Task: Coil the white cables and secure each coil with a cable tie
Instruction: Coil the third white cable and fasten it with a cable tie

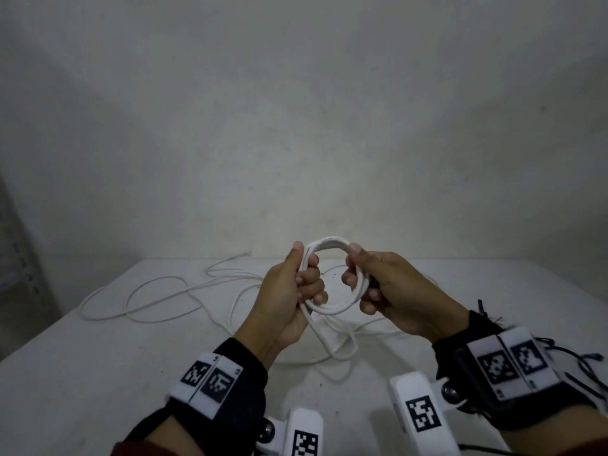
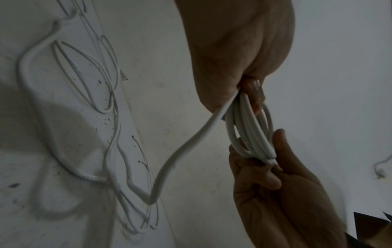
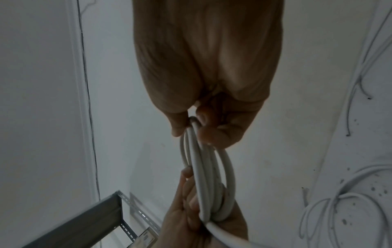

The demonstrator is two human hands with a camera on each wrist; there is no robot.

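A coil of white cable (image 1: 330, 310), several loops thick, hangs in the air above the white table (image 1: 98, 373). My left hand (image 1: 304, 283) grips its left side, thumb on top and fingers curled through the ring. My right hand (image 1: 357, 281) pinches the right side. The left wrist view shows the coil (image 2: 248, 132) bunched between both hands, with its loose tail (image 2: 191, 142) dropping to the table. Seen from the right wrist, the loops (image 3: 208, 167) run from my right hand (image 3: 203, 127) down to the left hand (image 3: 188, 216).
More loose white cable (image 1: 148, 301) sprawls over the left and middle of the table. Thin black cable ties (image 2: 140, 151) lie among the strands. A grey metal shelf (image 3: 84, 224) stands to the left. A plain wall rises right behind the table.
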